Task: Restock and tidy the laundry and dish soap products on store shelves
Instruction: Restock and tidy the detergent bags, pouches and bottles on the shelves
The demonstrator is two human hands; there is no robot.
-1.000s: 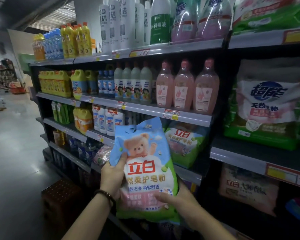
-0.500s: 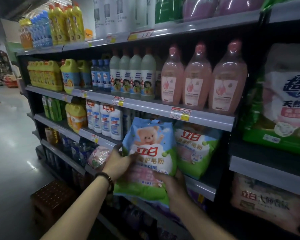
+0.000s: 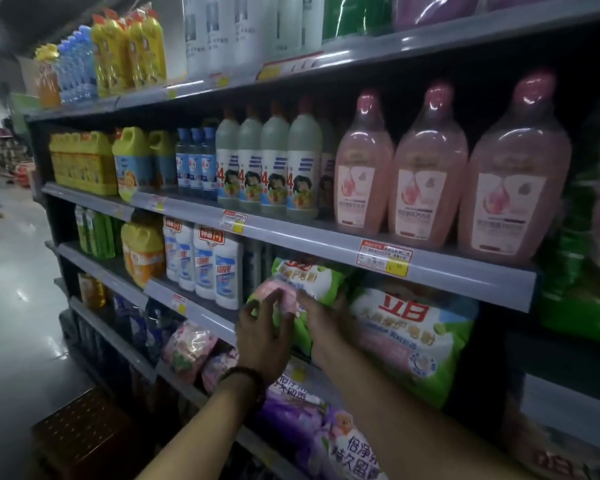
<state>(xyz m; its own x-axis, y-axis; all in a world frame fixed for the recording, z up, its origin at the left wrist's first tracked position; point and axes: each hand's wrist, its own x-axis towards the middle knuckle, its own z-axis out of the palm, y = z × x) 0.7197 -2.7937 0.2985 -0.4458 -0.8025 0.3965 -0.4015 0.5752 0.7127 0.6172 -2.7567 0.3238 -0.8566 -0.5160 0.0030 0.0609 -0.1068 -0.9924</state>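
A green, white and pink laundry powder bag [image 3: 309, 278] lies bottom end towards me in the third shelf's gap, between white bottles [image 3: 205, 261] and a matching upright bag [image 3: 413, 327]. My left hand [image 3: 264, 337], a dark bracelet at its wrist, touches the bag's pink bottom end with spread fingers. My right hand [image 3: 324, 318] holds the bag's right side, thumb on top and fingers hidden behind it. The bag's far end is hidden under the shelf above.
The shelf rail [image 3: 201, 310] runs just below my hands. Pink detergent bottles [image 3: 426, 168] stand on the shelf above, and purple bags [image 3: 326, 434] lie below. A brown perforated stool [image 3: 84, 434] stands on the floor at lower left. The aisle floor [image 3: 11, 289] stretches away to the left.
The bag went from upright in front of the shelves, label facing me, to lying tipped inside the shelf gap. Both hands moved forward and up with it, and my view came closer.
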